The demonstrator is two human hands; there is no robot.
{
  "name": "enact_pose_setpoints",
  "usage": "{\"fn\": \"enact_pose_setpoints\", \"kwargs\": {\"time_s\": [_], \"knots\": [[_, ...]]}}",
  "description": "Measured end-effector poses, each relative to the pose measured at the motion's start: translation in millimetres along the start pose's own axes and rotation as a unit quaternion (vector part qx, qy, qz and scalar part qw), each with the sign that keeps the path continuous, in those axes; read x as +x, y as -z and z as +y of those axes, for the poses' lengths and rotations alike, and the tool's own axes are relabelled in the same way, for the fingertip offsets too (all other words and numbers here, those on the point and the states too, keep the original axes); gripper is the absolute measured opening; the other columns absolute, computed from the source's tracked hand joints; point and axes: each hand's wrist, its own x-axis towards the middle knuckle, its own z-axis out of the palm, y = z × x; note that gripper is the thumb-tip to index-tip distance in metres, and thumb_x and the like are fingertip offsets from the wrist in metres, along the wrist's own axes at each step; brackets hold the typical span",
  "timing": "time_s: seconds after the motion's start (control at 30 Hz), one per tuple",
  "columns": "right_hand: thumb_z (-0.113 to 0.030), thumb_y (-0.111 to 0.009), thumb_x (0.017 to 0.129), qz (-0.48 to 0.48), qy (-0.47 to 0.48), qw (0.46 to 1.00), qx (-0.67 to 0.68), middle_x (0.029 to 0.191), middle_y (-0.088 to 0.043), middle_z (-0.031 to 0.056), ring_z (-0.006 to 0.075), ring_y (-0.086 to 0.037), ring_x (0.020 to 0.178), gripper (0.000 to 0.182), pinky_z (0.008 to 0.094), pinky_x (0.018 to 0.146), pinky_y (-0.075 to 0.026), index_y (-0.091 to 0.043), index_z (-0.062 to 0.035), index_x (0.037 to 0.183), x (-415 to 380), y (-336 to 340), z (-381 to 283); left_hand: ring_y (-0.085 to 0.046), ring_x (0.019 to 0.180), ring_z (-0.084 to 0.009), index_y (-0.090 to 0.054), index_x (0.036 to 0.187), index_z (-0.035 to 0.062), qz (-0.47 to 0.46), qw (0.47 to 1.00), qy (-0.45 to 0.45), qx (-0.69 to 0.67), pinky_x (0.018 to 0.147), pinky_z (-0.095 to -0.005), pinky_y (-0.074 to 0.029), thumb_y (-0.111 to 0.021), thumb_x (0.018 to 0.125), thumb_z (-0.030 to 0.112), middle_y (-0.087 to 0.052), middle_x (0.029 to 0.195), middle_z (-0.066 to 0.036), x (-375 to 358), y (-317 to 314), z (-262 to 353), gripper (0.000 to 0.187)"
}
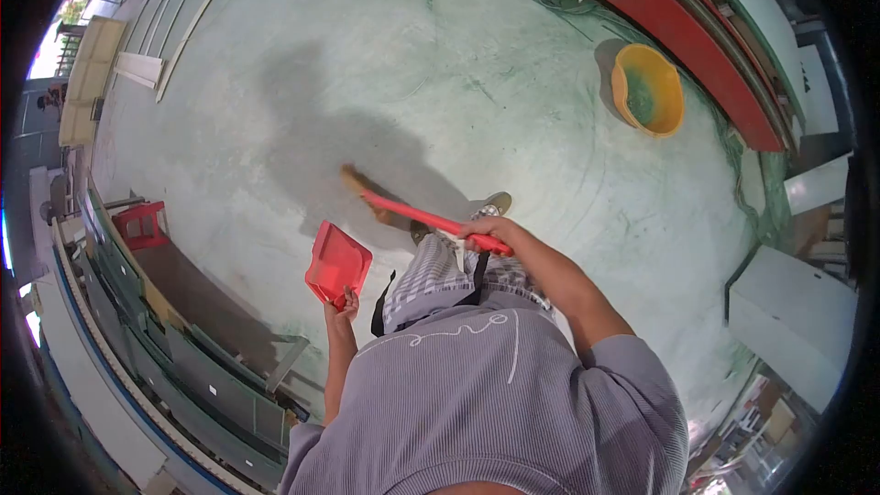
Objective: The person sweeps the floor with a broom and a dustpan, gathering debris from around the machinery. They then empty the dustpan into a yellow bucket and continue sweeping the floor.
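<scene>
A red dustpan (pixel 337 261) is in my left hand (pixel 345 304), the fingers closed round its handle, its pan held out beside my left leg. My right hand (pixel 484 234) grips the red handle of a hand brush (pixel 412 214) near its end. The brush slants across in front of my legs. Its tan bristle head (pixel 352 180) points away to the left, slightly blurred, over my shadow on the pale, green-dusted floor (pixel 385 82).
A yellow bucket (pixel 648 92) with green residue inside stands at the far right, beside a long red machine (pixel 678 37). To the left are a red stool (pixel 140 225) and a long bench with dark green panels (pixel 174 348). White cabinets (pixel 793 321) stand at the right.
</scene>
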Motion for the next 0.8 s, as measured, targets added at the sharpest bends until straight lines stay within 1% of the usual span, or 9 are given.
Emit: {"fn": "enact_pose_setpoints", "kwargs": {"time_s": [0.07, 0.13, 0.17, 0.27, 0.3, 0.4, 0.57, 0.73, 0.8], "knots": [[-0.012, -0.052, 0.075, 0.048, 0.074, 0.995, 0.043, 0.057, -0.042, -0.0006, 0.0046, -0.039, 0.043, 0.028, 0.0161, 0.033, -0.032, -0.038, -0.0079, 0.1, -6, 51, 31, -0.06, 0.072, -0.0244, -0.043, 0.101, 0.0048, -0.025, 1.0, 0.01, -0.002, 0.064, -0.0385, -0.047, -0.028, 0.078, 0.029, -0.058, 0.079, -0.015, -4, -3, -2, 0.037], [-0.015, -0.057, 0.072, 0.033, 0.085, 0.992, 0.084, 0.061, -0.045, -0.0005, 0.0064, -0.043, 0.046, 0.036, 0.0179, 0.039, -0.037, -0.041, -0.0053, 0.103, -51, 74, 32, -0.06, 0.072, -0.0246, -0.042, 0.101, 0.0045, -0.024, 1.0, -0.001, 0.013, 0.066, -0.0388, -0.047, -0.028, 0.078, 0.028, -0.058, 0.081, -0.016, 2, -5, -4, 0.037], [-0.014, -0.056, 0.073, 0.04, 0.094, 0.991, 0.086, 0.061, -0.043, -0.0011, 0.0059, -0.042, 0.047, 0.033, 0.0175, 0.037, -0.035, -0.041, -0.0083, 0.102, -84, 71, 29, -0.06, 0.072, -0.0248, -0.041, 0.102, 0.0042, -0.025, 0.999, -0.014, 0.025, 0.067, -0.0391, -0.046, -0.028, 0.078, 0.028, -0.058, 0.082, -0.016, 4, -7, -5, 0.036], [-0.01, -0.054, 0.074, 0.138, 0.092, 0.981, 0.099, 0.061, -0.04, -0.0008, 0.0056, -0.04, 0.046, 0.03, 0.0167, 0.035, -0.033, -0.039, -0.0131, 0.099, -132, 88, 31, -0.06, 0.071, -0.0252, -0.041, 0.102, 0.004, -0.001, 1.0, -0.011, 0.029, 0.07, -0.0394, -0.045, -0.028, 0.079, 0.028, -0.057, 0.084, -0.016, 4, -13, -7, 0.036], [-0.009, -0.054, 0.074, 0.13, 0.102, 0.979, 0.118, 0.061, -0.039, -0.0006, 0.0058, -0.04, 0.046, 0.027, 0.0166, 0.035, -0.033, -0.039, -0.0144, 0.095, -152, 91, 32, -0.06, 0.071, -0.0252, -0.041, 0.102, 0.004, -0.004, 0.999, -0.01, 0.032, 0.07, -0.0394, -0.045, -0.028, 0.079, 0.028, -0.057, 0.084, -0.016, 1, -13, -12, 0.036], [-0.008, -0.053, 0.074, 0.197, 0.135, 0.962, 0.136, 0.062, -0.038, -0.0002, 0.0059, -0.039, 0.045, 0.026, 0.0161, 0.035, -0.032, -0.038, -0.0149, 0.094, -187, 91, 20, -0.059, 0.072, -0.0255, -0.041, 0.103, 0.004, 0.009, 0.999, 0.014, 0.049, 0.072, -0.0393, -0.044, -0.028, 0.08, 0.028, -0.057, 0.085, -0.016, -3, -31, -13, 0.035], [-0.005, -0.051, 0.074, 0.25, 0.213, 0.938, 0.113, 0.062, -0.038, -0.0005, 0.005, -0.037, 0.044, 0.033, 0.016, 0.036, -0.032, -0.038, -0.0153, 0.102, -216, 77, 14, -0.059, 0.073, -0.0254, -0.042, 0.102, 0.0014, -0.045, 0.991, 0.025, 0.122, 0.07, -0.038, -0.046, -0.027, 0.081, 0.027, -0.057, 0.085, -0.016, -9, -55, -14, 0.037], [-0.007, -0.048, 0.074, 0.284, 0.217, 0.933, 0.033, 0.06, -0.038, -0.0004, 0.0047, -0.036, 0.043, 0.039, 0.0173, 0.036, -0.031, -0.034, -0.0159, 0.109, -238, 54, 37, -0.059, 0.072, -0.0254, -0.043, 0.102, -0.0007, -0.093, 0.985, 0.025, 0.142, 0.069, -0.0367, -0.046, -0.028, 0.078, 0.024, -0.056, 0.085, -0.017, -19, -82, -20, 0.037], [-0.01, -0.05, 0.075, 0.27, 0.195, 0.943, 0.0, 0.059, -0.04, -0.0003, 0.0049, -0.037, 0.042, 0.061, 0.017, 0.036, -0.032, -0.019, -0.0233, 0.126, -252, 41, 56, -0.059, 0.071, -0.0252, -0.043, 0.103, -0.0014, -0.105, 0.983, 0.022, 0.15, 0.069, -0.036, -0.046, -0.028, 0.076, 0.021, -0.056, 0.086, -0.018, -19, -86, -30, 0.038]]}}
